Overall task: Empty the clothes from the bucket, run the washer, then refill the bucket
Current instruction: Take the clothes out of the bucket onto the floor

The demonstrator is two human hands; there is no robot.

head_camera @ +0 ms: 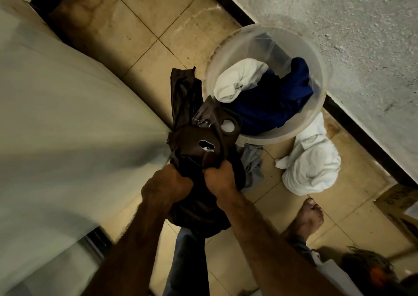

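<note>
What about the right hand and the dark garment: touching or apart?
Touching. Head view shows the right hand gripping a bunched fold of the dark garment, fingers curled into it.

Beige tiled floor (144,17), rough white wall (339,24)

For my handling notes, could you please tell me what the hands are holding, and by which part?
The left hand and right hand grip a dark brown garment by its bunched near end; the rest extends toward the bucket.
</note>
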